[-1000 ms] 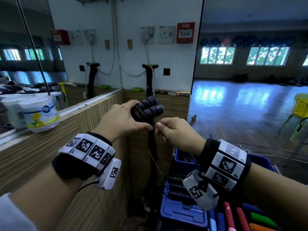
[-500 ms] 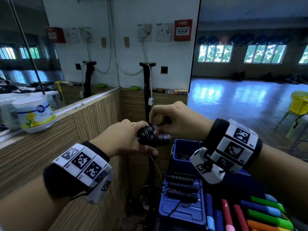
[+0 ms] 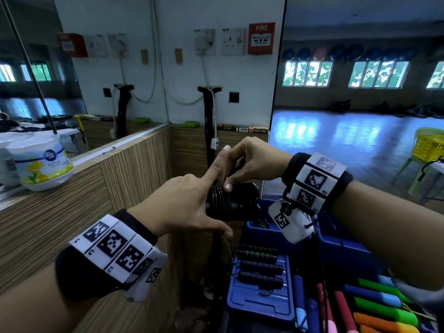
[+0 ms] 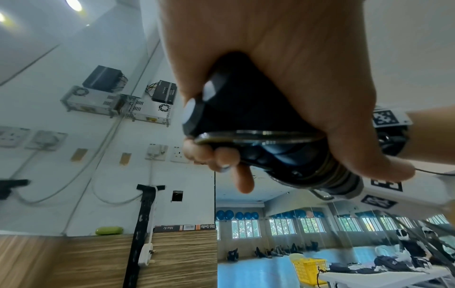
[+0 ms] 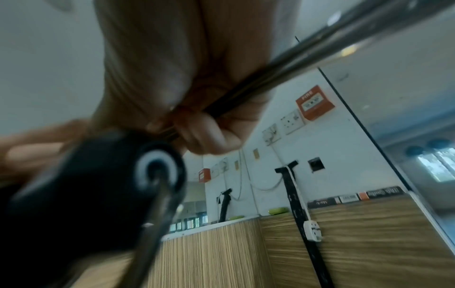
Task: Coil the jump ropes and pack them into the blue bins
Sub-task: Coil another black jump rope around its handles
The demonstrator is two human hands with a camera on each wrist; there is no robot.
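Observation:
My left hand grips the two black handles of a jump rope side by side, with its index finger stretched straight up. Several turns of thin cable are wound round the handles. My right hand sits over them and pinches the cable between thumb and fingers. The left wrist view has the left hand wrapped round the handles and the cable loops. In the blurred right wrist view the right hand pinches the cable above a handle end. An open blue bin lies just below.
More black-handled ropes lie on a blue bin lid. Coloured handles fill the lower right. A wood-panelled ledge carries a white tub at left. A black stand rises behind my hands, and a mirror wall is on the right.
My right hand has come up from beside the handles to above them, drawing the cable over. My left hand has sunk lower, and its index finger now points straight.

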